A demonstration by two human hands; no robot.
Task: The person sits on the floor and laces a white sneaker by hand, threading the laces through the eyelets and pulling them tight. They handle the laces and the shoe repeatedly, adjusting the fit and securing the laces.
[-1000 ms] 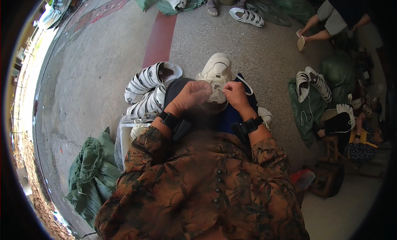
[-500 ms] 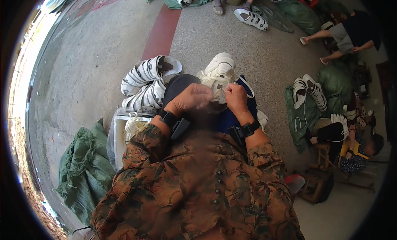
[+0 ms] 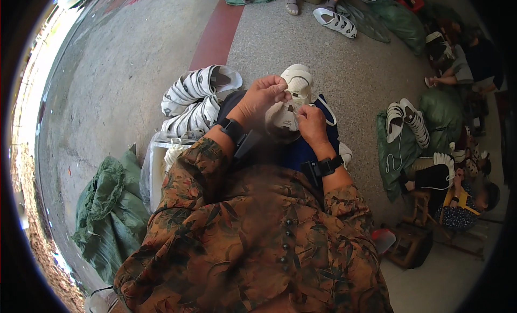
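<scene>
A cream-white sneaker [image 3: 302, 80] lies in front of my lap, toe pointing away from me. My left hand [image 3: 265, 97] is raised over the shoe's left side, thumb and fingers pinched together on what looks like a thin shoelace. At the shoe's right edge, my right hand [image 3: 313, 124] is curled closed; what its fingers hold, if anything, is hidden. Dark blue cloth [image 3: 293, 155] lies beneath the shoe. Close to my left arm, white strappy shoe uppers [image 3: 186, 92] are nested in rows.
A white box [image 3: 157, 173] with cream laces [image 3: 173, 151] stands beside my left forearm, near a green sack [image 3: 110, 205]. To the right, white shoes [image 3: 406, 119] rest on another green sack [image 3: 393, 162]. A seated co-worker [image 3: 463, 205] is at the far right, near wooden stools [image 3: 412, 245].
My left hand has moved up and right, toward the shoe's toe. The right hand stays near the shoe's right side. The view has shifted slightly, and a person at the upper right has moved.
</scene>
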